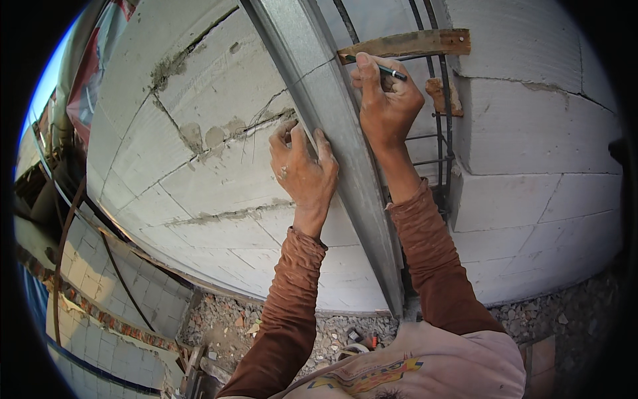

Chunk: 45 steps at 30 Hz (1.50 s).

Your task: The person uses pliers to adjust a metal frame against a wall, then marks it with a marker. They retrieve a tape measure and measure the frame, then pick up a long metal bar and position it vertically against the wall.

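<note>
A long grey metal channel [325,100] runs at a slant from the top of the view down to the ground, in front of a wall of pale blocks. My left hand [304,163] is closed on the channel's left edge, with the thumb on its face and the fingers curled beside it. In my right hand [391,100] is a dark green pencil [385,68] with a pale end. Its point is by the left end of a wooden strip [425,44], near the channel's right edge.
Steel reinforcing bars [442,133] stand in a gap right of the channel, with a broken wood piece [444,97] among them. Block walls [525,126] flank both sides. Thin wires [256,123] stick out of a mortar joint. Rubble [286,326] covers the ground below.
</note>
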Tool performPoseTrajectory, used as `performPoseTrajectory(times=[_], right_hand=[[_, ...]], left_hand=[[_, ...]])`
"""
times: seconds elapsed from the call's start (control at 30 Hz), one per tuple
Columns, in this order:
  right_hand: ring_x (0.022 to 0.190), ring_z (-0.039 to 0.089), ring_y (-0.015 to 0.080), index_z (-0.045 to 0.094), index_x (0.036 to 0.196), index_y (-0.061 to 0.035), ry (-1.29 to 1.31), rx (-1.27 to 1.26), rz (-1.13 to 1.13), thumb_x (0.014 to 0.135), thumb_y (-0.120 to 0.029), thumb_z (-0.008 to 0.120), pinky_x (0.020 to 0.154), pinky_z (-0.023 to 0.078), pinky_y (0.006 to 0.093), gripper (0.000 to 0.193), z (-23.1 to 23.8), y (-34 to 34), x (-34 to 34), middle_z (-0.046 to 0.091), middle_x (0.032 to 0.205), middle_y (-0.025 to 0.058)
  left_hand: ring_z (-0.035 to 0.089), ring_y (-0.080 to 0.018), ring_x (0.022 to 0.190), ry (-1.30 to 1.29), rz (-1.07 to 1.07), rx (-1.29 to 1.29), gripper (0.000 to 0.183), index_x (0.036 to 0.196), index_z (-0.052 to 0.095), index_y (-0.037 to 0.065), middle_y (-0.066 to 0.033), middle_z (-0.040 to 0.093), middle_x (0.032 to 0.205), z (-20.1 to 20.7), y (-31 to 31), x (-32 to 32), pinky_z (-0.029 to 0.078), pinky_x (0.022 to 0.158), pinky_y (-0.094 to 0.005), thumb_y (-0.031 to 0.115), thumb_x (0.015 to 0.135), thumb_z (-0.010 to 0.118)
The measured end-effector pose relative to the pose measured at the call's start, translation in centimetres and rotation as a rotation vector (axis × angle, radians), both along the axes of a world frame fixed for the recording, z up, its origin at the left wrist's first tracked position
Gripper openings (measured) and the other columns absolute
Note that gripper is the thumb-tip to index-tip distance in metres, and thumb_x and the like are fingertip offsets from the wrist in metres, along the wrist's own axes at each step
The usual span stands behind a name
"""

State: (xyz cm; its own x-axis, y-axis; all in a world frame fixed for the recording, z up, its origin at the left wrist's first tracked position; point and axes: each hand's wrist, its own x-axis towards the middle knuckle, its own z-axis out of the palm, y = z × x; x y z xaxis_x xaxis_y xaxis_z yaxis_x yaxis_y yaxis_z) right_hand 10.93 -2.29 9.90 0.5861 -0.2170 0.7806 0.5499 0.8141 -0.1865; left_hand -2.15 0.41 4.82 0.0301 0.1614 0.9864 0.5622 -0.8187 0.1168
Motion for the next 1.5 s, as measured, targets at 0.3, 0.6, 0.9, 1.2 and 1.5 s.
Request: performPoseTrajectory(times=[0.3, 0.6, 0.9, 1.2, 1.5], right_hand=[[0.058, 0.061, 0.0067, 0.068, 0.081, -0.0010, -0.043, -0.012, -0.246, 0.092, -0.016, 0.070, 0.053, 0.047, 0.0223, 0.019, 0.4, -0.5, 0.2, 0.067, 0.065, 0.0034], [0.053, 0.059, 0.0087, 0.067, 0.079, -0.0027, 0.005, 0.072, -0.130, 0.090, -0.015, 0.071, 0.051, 0.045, 0.0242, 0.017, 0.6, 0.4, 0.1, 0.065, 0.060, 0.0031], [0.055, 0.058, 0.0043, 0.068, 0.079, -0.0027, -0.037, 0.050, -0.197, 0.091, -0.013, 0.070, 0.052, 0.045, 0.0212, 0.016, -0.1, -0.6, 0.3, 0.065, 0.061, -0.0004], [0.053, 0.059, 0.0082, 0.066, 0.079, -0.0035, -0.079, 0.037, -0.346, 0.089, -0.013, 0.072, 0.049, 0.045, 0.0246, 0.015, 0.1, -0.3, 0.6, 0.064, 0.061, 0.0032], [0.051, 0.060, 0.0095, 0.067, 0.078, -0.0036, -0.101, -0.030, -0.296, 0.089, -0.014, 0.072, 0.048, 0.044, 0.0242, 0.016, 0.7, -0.2, 0.8, 0.064, 0.058, 0.0037]], left_hand=[[0.057, -0.0356, 0.098, -0.010, -0.007, 0.015, 0.026, 0.101, 0.064, -0.003, -0.0206, 0.056, 0.109, -0.1, 0.1, 0.1, 0.045, 0.083, -0.0455, 0.017, 0.085, 0.065], [0.057, -0.0357, 0.099, -0.013, -0.008, -0.016, 0.026, 0.101, 0.064, -0.003, -0.0205, 0.056, 0.110, -0.1, 0.1, 0.1, 0.045, 0.084, -0.0453, 0.017, 0.085, 0.066], [0.057, -0.0359, 0.099, -0.019, -0.009, -0.027, 0.026, 0.101, 0.064, -0.003, -0.0210, 0.055, 0.111, -0.2, 0.1, 0.1, 0.045, 0.084, -0.0455, 0.017, 0.085, 0.066], [0.057, -0.0356, 0.098, -0.035, -0.044, 0.008, 0.025, 0.099, 0.064, -0.003, -0.0209, 0.056, 0.109, -0.3, 0.4, 0.2, 0.045, 0.083, -0.0450, 0.016, 0.084, 0.066], [0.057, -0.0354, 0.097, -0.024, -0.032, 0.033, 0.025, 0.101, 0.064, -0.003, -0.0208, 0.056, 0.108, -0.3, 0.6, 0.2, 0.044, 0.083, -0.0459, 0.016, 0.084, 0.066]])
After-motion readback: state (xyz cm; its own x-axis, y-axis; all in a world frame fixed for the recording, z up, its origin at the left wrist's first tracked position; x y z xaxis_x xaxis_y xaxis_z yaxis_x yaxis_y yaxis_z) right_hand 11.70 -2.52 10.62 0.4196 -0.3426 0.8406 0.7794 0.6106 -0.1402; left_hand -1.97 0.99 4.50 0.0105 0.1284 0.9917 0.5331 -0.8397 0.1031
